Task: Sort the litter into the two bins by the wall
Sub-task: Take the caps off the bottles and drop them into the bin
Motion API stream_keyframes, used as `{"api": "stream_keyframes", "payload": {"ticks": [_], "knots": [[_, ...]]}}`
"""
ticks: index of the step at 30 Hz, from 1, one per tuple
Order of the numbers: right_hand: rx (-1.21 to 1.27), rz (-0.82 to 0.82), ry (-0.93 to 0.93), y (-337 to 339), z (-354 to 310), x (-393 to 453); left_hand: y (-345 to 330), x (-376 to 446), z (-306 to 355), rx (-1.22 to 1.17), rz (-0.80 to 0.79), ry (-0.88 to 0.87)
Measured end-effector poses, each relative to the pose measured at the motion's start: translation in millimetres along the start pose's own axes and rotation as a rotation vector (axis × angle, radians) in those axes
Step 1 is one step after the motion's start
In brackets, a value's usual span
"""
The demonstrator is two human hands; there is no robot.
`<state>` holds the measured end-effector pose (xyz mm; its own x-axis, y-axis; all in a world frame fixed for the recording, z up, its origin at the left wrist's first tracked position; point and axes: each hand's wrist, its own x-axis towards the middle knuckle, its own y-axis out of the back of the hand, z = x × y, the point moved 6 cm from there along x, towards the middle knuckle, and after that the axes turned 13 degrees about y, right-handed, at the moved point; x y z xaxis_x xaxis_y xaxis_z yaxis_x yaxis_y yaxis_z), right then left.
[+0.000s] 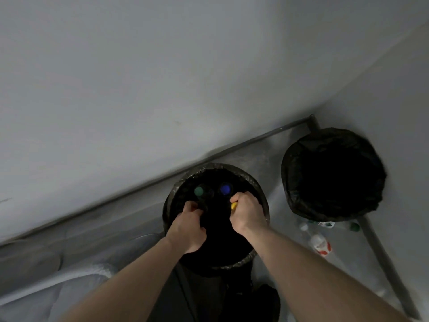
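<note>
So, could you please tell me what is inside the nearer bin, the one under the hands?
Inside the nearer bin a green cap and a blue cap show, probably on bottles. Everything below them is lost in darkness, and the left hand and right hand cover part.
</note>
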<state>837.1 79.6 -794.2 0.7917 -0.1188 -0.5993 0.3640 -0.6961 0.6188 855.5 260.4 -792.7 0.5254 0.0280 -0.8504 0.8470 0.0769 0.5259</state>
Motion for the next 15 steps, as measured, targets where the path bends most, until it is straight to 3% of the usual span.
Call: {"api": "stream_keyframes", "payload": {"ticks": [8,15], "knots": [[0.05,0.032,-0.016,0.9,2.3,-3.9,11.0,-5.3,1.0,0.052,-0.073,-0.082],[0.075,0.055,0.133,37.4,-15.4,-84.9,24.3,-54.9,8.2,0.024,-0.031,-0.063]]}}
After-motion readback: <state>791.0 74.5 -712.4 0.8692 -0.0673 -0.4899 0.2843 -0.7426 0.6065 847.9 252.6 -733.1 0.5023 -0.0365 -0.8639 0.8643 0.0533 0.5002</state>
